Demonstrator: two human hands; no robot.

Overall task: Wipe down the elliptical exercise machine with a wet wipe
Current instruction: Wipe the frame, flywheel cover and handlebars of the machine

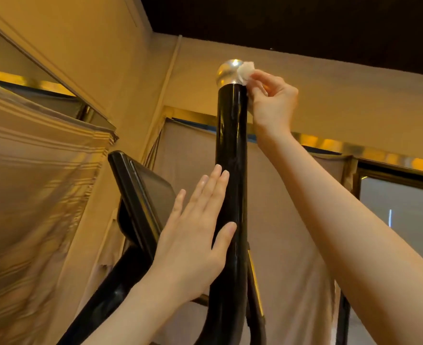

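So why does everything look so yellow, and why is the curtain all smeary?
Head view: warm, dim lighting tints the walls and both arms yellow; the striped curtain at the left edge is blurred; glare shines on the silver cap and black handle; wide-angle lens bends straight lines.

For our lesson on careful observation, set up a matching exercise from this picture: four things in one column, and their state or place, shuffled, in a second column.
Column 1
1. wet wipe
2. left hand
3. silver cap
4. console

Column 2
A. tops the black handlebar
B. pinched by the right hand
C. stands left of the handlebar
D. flat against the handlebar

Pairs: 1-B, 2-D, 3-A, 4-C
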